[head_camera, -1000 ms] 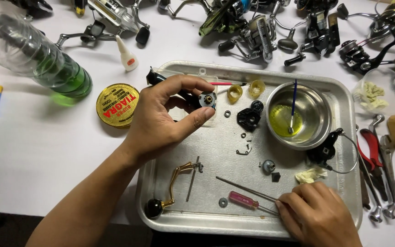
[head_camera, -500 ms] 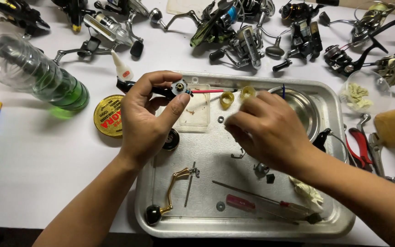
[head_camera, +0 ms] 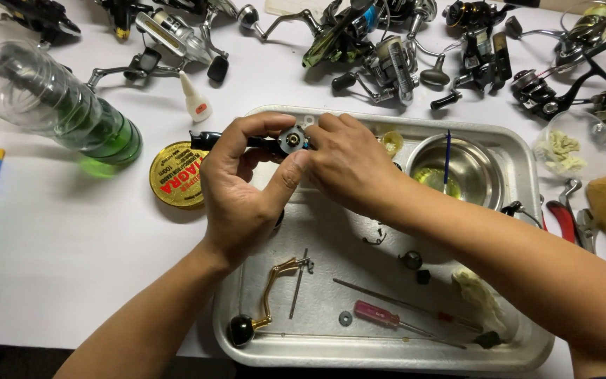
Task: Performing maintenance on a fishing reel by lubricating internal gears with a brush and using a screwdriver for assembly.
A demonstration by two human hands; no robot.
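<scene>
A small black reel part (head_camera: 290, 140) with a pale round centre sits pinched in the air above the 12 o'clock edge of the metal tray (head_camera: 527, 175). The left hand (head_camera: 247, 189) curls around it, thumb and fingers (head_camera: 261, 128) closed on its black body. The right hand (head_camera: 348, 165) has come up from the tray's 5 o'clock corner, where it rested a second ago, and now meets the part from the 3 o'clock side; its fingertips press against the piece, though I cannot tell whether they grip anything of their own. So both hands now work the same piece, where earlier only the left held it.

The part itself has also risen a little toward the far rim of the tray since then.

Below the hands lie a gold crank handle (head_camera: 268, 298) with a black knob at 7 o'clock, a pink-handled screwdriver (head_camera: 380, 314) at 6 o'clock, and a washer (head_camera: 345, 318) between them. A steel bowl (head_camera: 485, 158) with yellowish liquid and a blue stick stands at 2 o'clock. On the white worktop (head_camera: 71, 245), a yellow line spool (head_camera: 175, 175) sits just left of the tray, a green bottle (head_camera: 57, 105) at 10 o'clock, and fishing reels (head_camera: 387, 60) along the far edge.
</scene>
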